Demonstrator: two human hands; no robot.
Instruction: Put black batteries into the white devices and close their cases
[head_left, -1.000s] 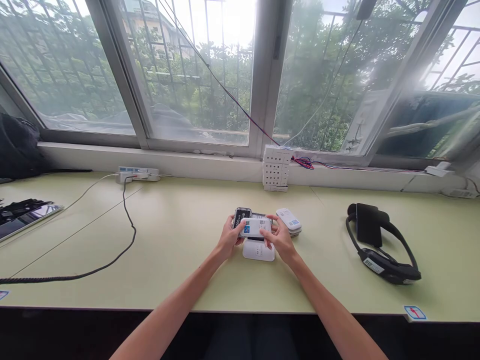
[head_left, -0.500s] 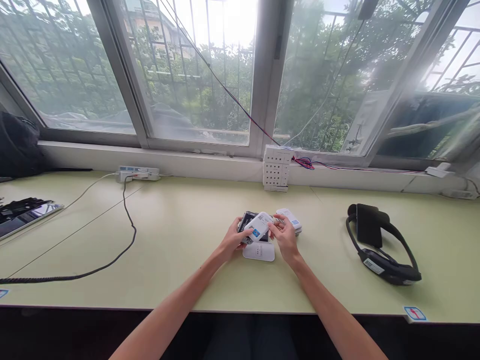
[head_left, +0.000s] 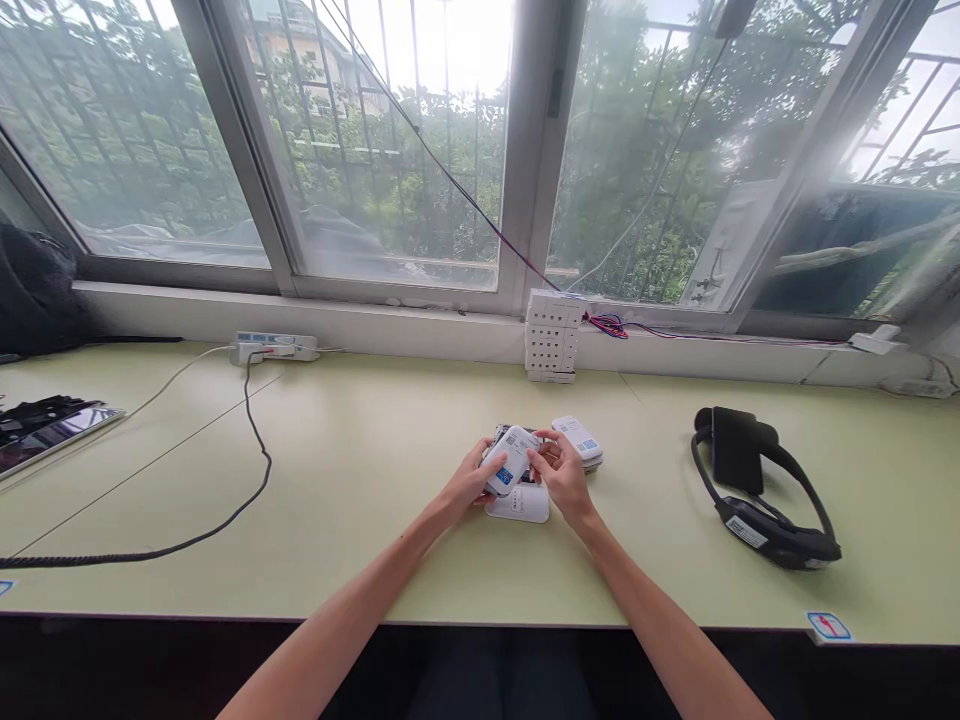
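Observation:
My left hand (head_left: 468, 482) is closed around the left side of a white, rounded case (head_left: 520, 445) with a QR code and a blue label, its thumb on the face. At the case's right edge, my right hand (head_left: 562, 474) pinches with thumb and fingers. Part of a dark, open device shows behind the case, mostly hidden by it. Below them a flat white cover (head_left: 519, 508) with a small printed label lies on the table. Just beyond my right hand rests a stack of similar white cases (head_left: 577, 437).
Toward the window on the yellow-green table (head_left: 360, 440) stands a pile of white boxes (head_left: 552, 340). A black headset (head_left: 780, 530) with a strap lies at the right. At the left are a power strip (head_left: 292, 347), a black cable (head_left: 259, 430) and a tablet (head_left: 60, 440).
The white case has turned more upright and shifted slightly left, covering more of the dark device behind it. My right fingers have moved a little left along with its edge.

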